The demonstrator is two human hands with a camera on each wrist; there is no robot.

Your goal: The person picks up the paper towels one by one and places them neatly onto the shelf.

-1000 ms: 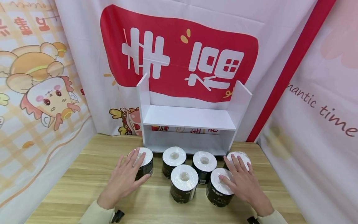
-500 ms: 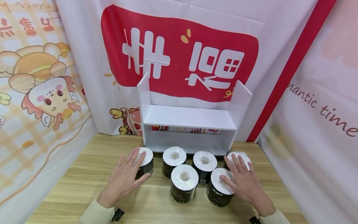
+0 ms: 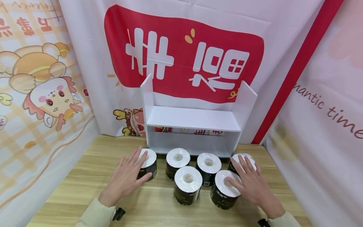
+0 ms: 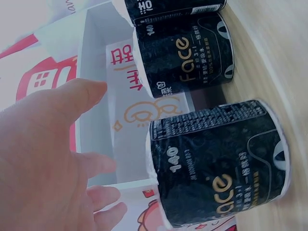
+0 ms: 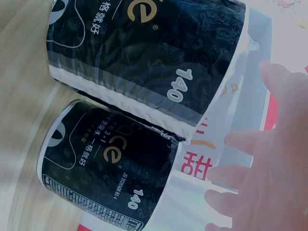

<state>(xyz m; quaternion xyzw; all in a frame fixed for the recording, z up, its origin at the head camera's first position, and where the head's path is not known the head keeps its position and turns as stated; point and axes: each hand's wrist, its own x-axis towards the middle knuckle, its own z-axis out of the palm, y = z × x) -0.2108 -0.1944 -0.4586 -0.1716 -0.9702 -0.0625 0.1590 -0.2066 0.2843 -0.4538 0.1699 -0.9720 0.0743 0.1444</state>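
While both arms reach forward over the pale wood-grain table [image 3: 153,211], the person's left hand [image 3: 126,176] is palm down at the leftmost black-wrapped, white-topped paper roll [image 3: 149,171], fingers spread and extended, gripping nothing. Right hand [image 3: 250,185], same pose: fingers fanned and uncurled over the black-wrapped, white-topped rear-right roll [image 3: 232,168], thumb over the top of the matching front-right roll [image 3: 224,198]. Can't tell from here whether any fingertip touches. Three more of the same black-and-white kind between the hands: rear centre-left roll [image 3: 171,170], rear centre-right roll [image 3: 204,175], front-centre roll [image 3: 182,196]. All six upright on the table; leftmost sits apart, other five bunched closer. Just behind the row: white two-tier board shelf [image 3: 194,119], tall side panels. White fabric backdrop with red printed banner [image 3: 181,72] hangs behind that; cream checked cartoon-print cloth [image 3: 54,97] at left, white cloth with brown lettering [image 3: 317,132] at right. Pale cream sleeve [image 3: 95,216] on the left arm, small black clip [image 3: 118,214] by its cuff.
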